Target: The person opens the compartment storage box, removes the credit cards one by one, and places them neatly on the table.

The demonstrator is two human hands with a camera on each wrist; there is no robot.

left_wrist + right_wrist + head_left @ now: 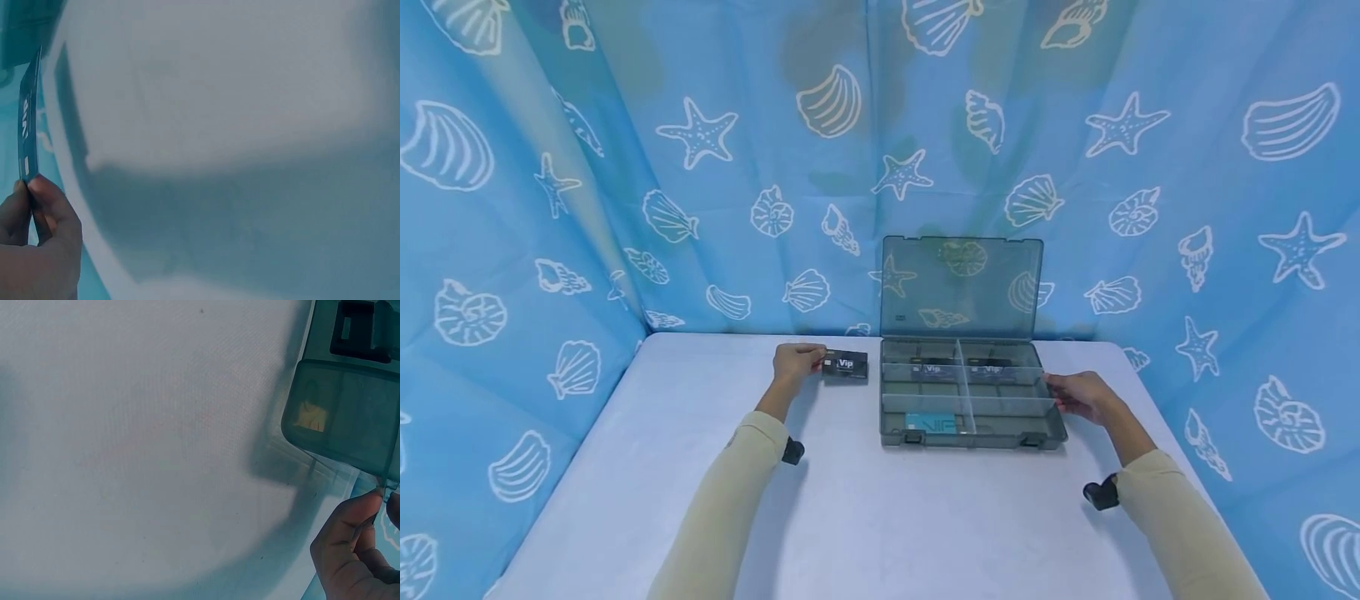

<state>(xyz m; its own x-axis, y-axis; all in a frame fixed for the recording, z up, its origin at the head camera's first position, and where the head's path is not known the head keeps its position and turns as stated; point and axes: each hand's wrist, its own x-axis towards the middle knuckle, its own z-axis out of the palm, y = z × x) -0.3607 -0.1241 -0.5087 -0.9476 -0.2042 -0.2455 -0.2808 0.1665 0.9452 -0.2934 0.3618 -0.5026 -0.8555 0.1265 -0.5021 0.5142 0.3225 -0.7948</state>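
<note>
My left hand (796,363) pinches a black card (846,365) marked "Vip" by its left edge, just above the table and left of the box. In the left wrist view the card (29,122) appears nearly edge-on between thumb and fingers. A grey see-through divided box (992,438) sits with its lid (962,287) raised. Behind its dividers lie two black cards, a left one (934,369) and a right one (991,369). A teal card (931,423) occupies the front left compartment. With thumb and finger, my right hand (353,550) grips the box's right side wall.
The box stands on a white-covered table (647,467) near its back edge. Blue curtains (760,108) with white shell and starfish prints enclose the back and both sides; the raised lid stands close in front of them.
</note>
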